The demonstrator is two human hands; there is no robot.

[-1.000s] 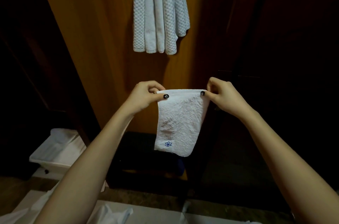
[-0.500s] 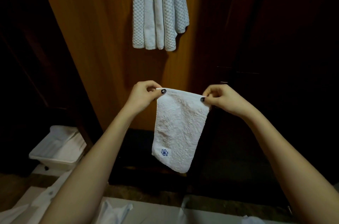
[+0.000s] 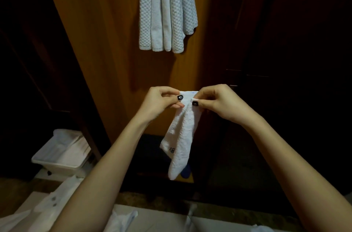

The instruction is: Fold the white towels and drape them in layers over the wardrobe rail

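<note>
A small white towel [image 3: 181, 136] with a blue flower mark hangs in front of me, folded lengthways into a narrow strip. My left hand [image 3: 162, 101] pinches its top left corner between thumb and fingers. My right hand [image 3: 219, 103] pinches the top right corner, almost touching the left hand. Above, several white waffle-weave towels [image 3: 166, 9] hang folded in layers against the wooden wardrobe panel [image 3: 106, 41]; the rail itself is out of view.
A white plastic bin [image 3: 61, 157] stands on the floor at lower left. White plastic bags [image 3: 47, 210] lie on a pale surface along the bottom edge. A dark wardrobe door [image 3: 295, 60] fills the right side. A blue object [image 3: 185, 171] peeks out behind the towel's lower end.
My hands have come together, bringing the towel's two top corners side by side. The flat towel has folded in half lengthways and now hangs narrow.
</note>
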